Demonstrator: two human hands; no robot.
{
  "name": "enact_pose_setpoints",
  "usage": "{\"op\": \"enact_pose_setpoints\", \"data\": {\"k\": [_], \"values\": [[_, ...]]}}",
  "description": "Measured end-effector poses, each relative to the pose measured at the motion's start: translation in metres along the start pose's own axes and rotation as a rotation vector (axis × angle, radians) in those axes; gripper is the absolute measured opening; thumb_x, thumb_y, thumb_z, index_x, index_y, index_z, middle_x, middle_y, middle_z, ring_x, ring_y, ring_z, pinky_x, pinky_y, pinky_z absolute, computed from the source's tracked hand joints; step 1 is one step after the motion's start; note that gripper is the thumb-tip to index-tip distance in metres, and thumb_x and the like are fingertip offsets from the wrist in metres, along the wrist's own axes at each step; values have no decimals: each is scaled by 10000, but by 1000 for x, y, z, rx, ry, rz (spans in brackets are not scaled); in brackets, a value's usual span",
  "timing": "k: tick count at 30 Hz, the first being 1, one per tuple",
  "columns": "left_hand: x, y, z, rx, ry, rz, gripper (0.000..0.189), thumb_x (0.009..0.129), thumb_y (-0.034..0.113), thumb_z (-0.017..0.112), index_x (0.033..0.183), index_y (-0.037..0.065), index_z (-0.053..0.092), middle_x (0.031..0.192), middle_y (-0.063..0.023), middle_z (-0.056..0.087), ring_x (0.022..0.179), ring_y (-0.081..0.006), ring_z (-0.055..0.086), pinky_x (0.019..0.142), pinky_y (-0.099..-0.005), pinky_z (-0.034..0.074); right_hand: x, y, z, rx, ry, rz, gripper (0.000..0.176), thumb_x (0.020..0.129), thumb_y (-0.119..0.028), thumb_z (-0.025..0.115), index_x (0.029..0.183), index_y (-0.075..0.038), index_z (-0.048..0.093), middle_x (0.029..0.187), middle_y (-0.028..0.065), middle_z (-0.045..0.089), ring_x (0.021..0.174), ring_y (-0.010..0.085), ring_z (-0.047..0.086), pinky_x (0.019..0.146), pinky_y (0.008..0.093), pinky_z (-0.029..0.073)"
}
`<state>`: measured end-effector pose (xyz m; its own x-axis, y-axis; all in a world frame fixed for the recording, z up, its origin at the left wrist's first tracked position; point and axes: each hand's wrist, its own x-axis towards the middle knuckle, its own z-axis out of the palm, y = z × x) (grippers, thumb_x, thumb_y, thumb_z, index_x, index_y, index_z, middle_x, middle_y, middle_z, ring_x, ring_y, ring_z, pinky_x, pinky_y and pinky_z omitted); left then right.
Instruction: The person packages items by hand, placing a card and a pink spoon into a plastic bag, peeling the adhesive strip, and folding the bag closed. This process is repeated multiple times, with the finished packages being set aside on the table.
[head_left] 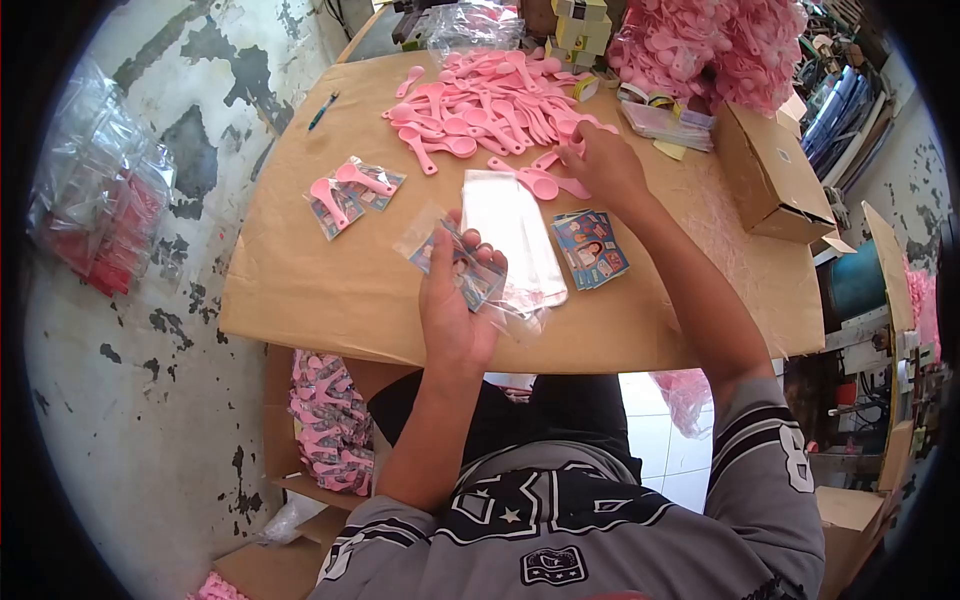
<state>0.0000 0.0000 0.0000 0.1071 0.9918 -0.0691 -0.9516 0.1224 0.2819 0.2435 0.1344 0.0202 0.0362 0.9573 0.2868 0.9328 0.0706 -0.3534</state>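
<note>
My left hand is closed on a clear plastic bag with a blue printed card in it. At the near right of a heap of pink spoons, my right hand has its fingers closed on a pink spoon, partly hidden by the hand. Below that hand a few loose spoons lie beside a stack of clear bags. A stack of printed cards sits to the right of the bags. At the left lie two bagged cards with pink spoons.
A pen lies at the table's far left. Tape rolls, a cardboard box and large bags of pink pieces stand at the right and back. Below the table's left edge, an open box holds packed spoons.
</note>
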Motion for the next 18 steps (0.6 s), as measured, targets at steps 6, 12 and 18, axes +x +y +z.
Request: {"op": "enact_pose_setpoints", "data": {"k": [6,12,18], "values": [[-11,7,-1,69,67,50,399,1069,278,639,1380,41,557,948,-35,642,842,-119,622,838,-298,562,11,15,20,-42,117,-18,258,923,-242,746,1010,-5,690,892,160,727,855,293,710,739,421,548],[5,12,-8,78,63,160,412,1070,300,637,1382,43,559,977,-36,642,892,-132,621,906,-326,550,-15,35,-25,220,93,-23,221,924,-136,757,1074,17,701,830,107,706,746,184,657,677,349,517],[23,18,-1,68,2,365,476,1062,334,643,1421,40,538,1068,-65,638,972,-173,606,1034,-376,508,-132,-18,-83,846,-321,144,214,971,-89,723,1152,24,713,871,24,700,760,77,621,681,264,506]]}}
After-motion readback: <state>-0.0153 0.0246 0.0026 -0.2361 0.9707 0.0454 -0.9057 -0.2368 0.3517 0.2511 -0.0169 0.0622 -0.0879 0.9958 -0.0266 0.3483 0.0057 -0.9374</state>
